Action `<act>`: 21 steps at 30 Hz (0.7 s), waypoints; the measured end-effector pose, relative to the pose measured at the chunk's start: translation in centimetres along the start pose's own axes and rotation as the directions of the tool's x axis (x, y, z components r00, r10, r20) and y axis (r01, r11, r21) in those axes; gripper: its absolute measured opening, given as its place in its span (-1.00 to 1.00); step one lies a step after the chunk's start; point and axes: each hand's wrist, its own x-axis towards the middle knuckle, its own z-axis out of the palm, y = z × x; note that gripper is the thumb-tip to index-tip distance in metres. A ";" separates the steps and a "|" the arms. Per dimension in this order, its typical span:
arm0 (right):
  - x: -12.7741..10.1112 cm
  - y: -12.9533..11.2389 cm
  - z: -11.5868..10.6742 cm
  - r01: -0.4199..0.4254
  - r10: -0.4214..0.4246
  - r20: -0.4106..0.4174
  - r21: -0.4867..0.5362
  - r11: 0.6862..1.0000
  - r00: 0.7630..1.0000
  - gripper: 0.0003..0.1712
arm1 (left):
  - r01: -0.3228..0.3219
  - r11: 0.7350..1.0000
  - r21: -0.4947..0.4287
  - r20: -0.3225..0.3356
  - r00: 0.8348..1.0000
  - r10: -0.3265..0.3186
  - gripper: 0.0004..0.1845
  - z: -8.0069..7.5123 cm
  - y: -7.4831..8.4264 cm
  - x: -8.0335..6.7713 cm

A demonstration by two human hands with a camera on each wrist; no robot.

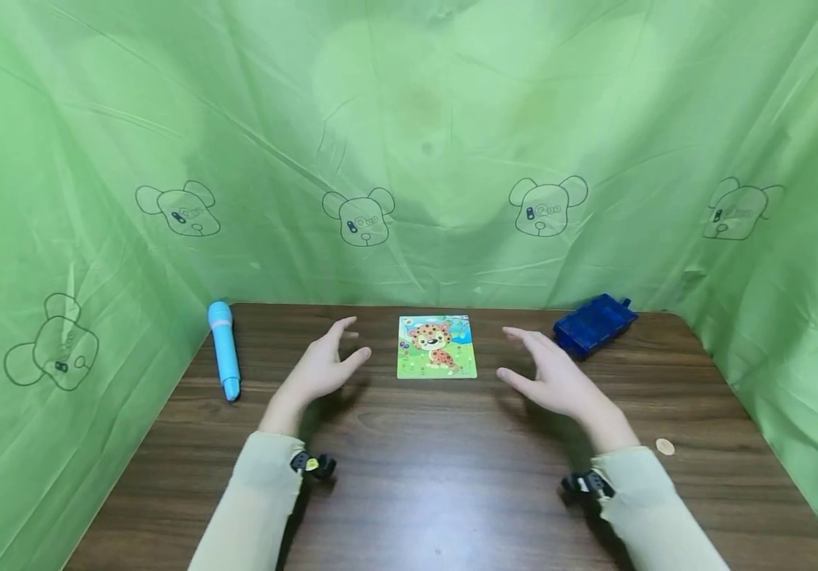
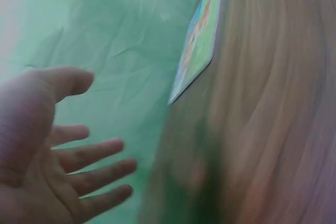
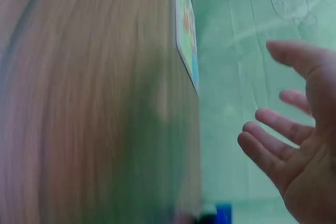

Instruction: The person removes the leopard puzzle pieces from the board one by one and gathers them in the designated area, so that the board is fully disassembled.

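The left hand (image 1: 323, 369) and right hand (image 1: 548, 373) hover above the tabletop (image 1: 437, 476), fingers spread and relaxed, palms turned toward each other, grasping nothing. Between them, slightly farther back, a puzzle card (image 1: 437, 346) with a cartoon leopard lies flat on the wood; each hand is near one of its side edges without touching it. The left wrist view shows the open palm and loose fingers (image 2: 94, 153) with the card's corner (image 2: 199, 45) beyond; the right wrist view shows the same for the other hand (image 3: 294, 145), the card's edge (image 3: 186, 35) apart from the fingertips. Both wrist views are blurred.

At the far left of the tabletop lies a light blue pen-like stick (image 1: 224, 350), pointing near to far. At the far right, just beyond the right hand, sits a dark blue box (image 1: 594, 324). A small pale disc (image 1: 664, 446) rests near the right forearm. Green sheeting (image 1: 409, 143) printed with bear outlines closes in the back and sides.
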 end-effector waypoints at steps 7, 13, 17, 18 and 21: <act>1.5 -1.3 3.5 -0.160 0.163 -0.009 0.148 0.976 0.986 -0.16 | 0.032 0.953 -0.300 -0.215 0.972 -0.100 -0.22 5.4 0.5 2.2; 2.9 -0.6 6.0 -0.256 0.265 -0.020 0.201 0.946 0.964 -0.25 | -0.011 0.992 -0.124 -0.041 0.999 0.006 -0.14 7.7 0.5 3.1; 3.8 -0.4 7.2 -0.311 0.320 -0.008 0.217 0.925 0.947 -0.31 | -0.052 0.997 0.048 0.135 0.990 0.045 -0.06 8.4 0.5 3.4; 4.0 -0.4 7.4 -0.318 0.326 -0.004 0.219 0.923 0.945 -0.32 | -0.063 0.995 0.081 0.163 0.985 0.049 -0.05 8.5 0.5 3.5; 4.5 -0.8 8.0 -0.332 0.337 0.019 0.229 0.915 0.941 -0.33 | -0.086 0.988 0.125 0.209 0.976 0.059 -0.10 8.5 0.6 3.6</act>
